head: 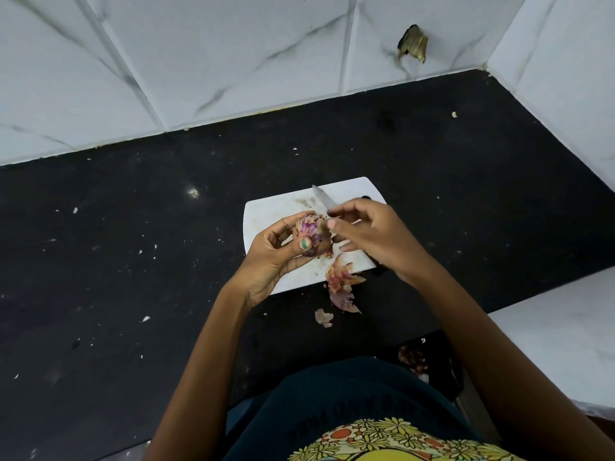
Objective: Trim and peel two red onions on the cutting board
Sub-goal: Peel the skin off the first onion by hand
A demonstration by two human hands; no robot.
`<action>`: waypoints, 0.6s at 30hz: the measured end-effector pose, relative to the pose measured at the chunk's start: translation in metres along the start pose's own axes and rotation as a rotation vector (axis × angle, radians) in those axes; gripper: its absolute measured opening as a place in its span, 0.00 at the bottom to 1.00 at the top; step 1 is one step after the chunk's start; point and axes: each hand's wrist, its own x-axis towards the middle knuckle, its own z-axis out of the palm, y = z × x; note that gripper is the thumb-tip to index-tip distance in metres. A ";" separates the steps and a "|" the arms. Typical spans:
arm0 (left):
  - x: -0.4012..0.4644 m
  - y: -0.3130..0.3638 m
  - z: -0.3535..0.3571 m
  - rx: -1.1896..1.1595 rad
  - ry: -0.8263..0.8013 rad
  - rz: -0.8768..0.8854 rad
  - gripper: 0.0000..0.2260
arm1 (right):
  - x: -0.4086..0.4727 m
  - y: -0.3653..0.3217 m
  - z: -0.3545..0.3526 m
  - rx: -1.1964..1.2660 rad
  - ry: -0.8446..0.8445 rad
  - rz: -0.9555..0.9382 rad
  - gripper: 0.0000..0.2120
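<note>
Left hand (269, 251) cupping red onion (311, 236) above cutting board (266, 214); right hand (369, 241) gripping knife (322, 197), pinching skin. Best peeled in strips, blade pointed away.

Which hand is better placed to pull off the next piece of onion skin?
The right hand, probably. Its fingertips already touch the red onion, though it holds the knife. The left hand is busy gripping the onion.

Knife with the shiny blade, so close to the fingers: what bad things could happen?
The silver-bladed knife points up from the right hand, beside the left hand gripping the half-peeled red onion; a slip might nick a finger. Papery purple onion skins overhang the white plastic cutting board and may slide off.
</note>
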 end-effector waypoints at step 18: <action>0.004 -0.002 -0.008 -0.003 -0.062 -0.016 0.35 | 0.005 -0.009 -0.002 -0.030 0.013 -0.041 0.07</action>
